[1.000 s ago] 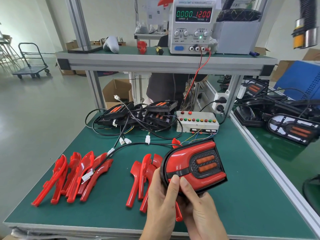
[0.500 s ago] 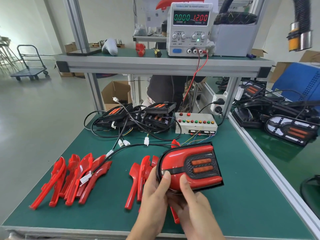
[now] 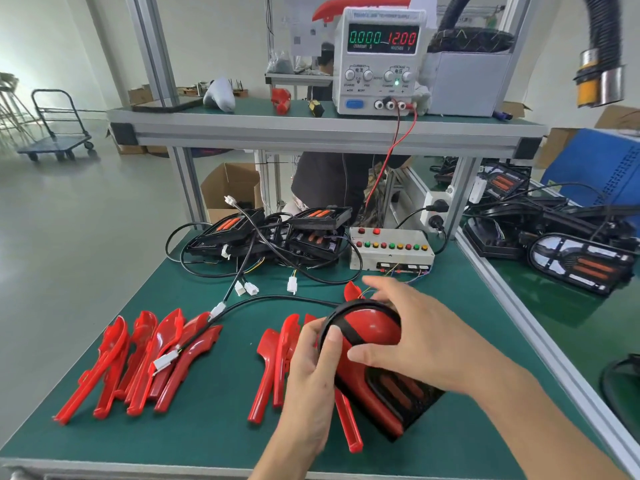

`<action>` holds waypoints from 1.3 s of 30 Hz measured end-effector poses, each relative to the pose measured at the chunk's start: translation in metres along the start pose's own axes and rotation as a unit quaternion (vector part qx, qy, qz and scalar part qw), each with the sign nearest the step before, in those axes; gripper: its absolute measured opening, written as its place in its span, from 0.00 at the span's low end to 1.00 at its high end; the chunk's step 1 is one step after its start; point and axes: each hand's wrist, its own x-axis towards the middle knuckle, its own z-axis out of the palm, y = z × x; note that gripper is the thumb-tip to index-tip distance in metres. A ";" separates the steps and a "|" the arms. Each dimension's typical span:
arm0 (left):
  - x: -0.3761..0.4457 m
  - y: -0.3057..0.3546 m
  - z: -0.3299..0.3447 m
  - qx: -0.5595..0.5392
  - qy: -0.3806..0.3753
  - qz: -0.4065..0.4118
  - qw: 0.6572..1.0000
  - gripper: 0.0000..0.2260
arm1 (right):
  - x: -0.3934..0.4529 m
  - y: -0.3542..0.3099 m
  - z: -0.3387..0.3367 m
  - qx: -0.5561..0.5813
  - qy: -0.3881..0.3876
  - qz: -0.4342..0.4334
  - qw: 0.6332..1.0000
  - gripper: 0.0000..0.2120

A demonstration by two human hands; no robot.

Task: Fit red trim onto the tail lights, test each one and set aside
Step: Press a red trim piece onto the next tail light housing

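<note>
A tail light (image 3: 375,379) with red trim fitted on its black housing is held over the green table (image 3: 214,431), rounded end pointing away from me. My left hand (image 3: 313,372) grips its left edge, thumb on the black rim. My right hand (image 3: 415,337) lies over its top and right side, fingers spread across the red trim. Loose red trim pieces lie in two heaps: one at the left (image 3: 145,362), one just left of my hands (image 3: 273,362). Untrimmed black tail lights (image 3: 277,233) with cables are stacked at the back.
A button test box (image 3: 391,249) stands behind my hands. A power supply (image 3: 377,60) reading 0.000 and 12.00 sits on the upper shelf. Cables with white connectors (image 3: 249,289) trail across the table. More tail lights (image 3: 581,265) lie on the bench to the right.
The tail light has been turned from lying sideways to pointing away from me. My right hand moved from under it to on top of it.
</note>
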 end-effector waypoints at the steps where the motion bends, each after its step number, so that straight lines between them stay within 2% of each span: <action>1: 0.000 0.002 0.003 0.010 0.002 -0.003 1.000 0.25 | 0.007 0.002 0.001 0.034 -0.024 0.001 0.999 0.41; 3: -0.001 0.004 0.008 -0.011 0.006 -0.018 1.000 0.30 | 0.015 0.006 0.005 0.094 -0.025 0.011 0.995 0.32; 5: -0.001 0.006 0.010 -0.085 -0.005 -0.051 0.995 0.37 | 0.019 0.010 0.006 0.114 0.013 0.019 0.993 0.29; 7: -0.001 0.007 0.010 -0.105 -0.029 -0.039 0.993 0.29 | 0.019 0.015 0.004 0.153 0.058 0.029 0.986 0.26; 10: -0.003 0.009 0.010 -0.045 -0.068 -0.003 0.997 0.21 | 0.018 0.019 0.001 0.220 0.066 0.041 0.972 0.25; 19: -0.001 0.017 0.011 0.083 -0.074 0.082 0.990 0.14 | 0.016 0.019 -0.001 0.248 0.018 0.018 0.968 0.23; 22: -0.001 0.016 0.014 0.110 -0.072 0.083 0.988 0.14 | 0.014 0.018 -0.001 0.282 0.018 0.005 0.959 0.20; 27: 0.002 0.018 0.020 0.136 -0.072 0.110 0.982 0.20 | 0.008 0.019 0.007 0.352 0.070 0.019 0.933 0.14; 39: -0.001 0.017 0.021 0.107 -0.074 0.113 0.985 0.19 | -0.006 0.016 0.017 0.393 0.116 0.042 0.911 0.19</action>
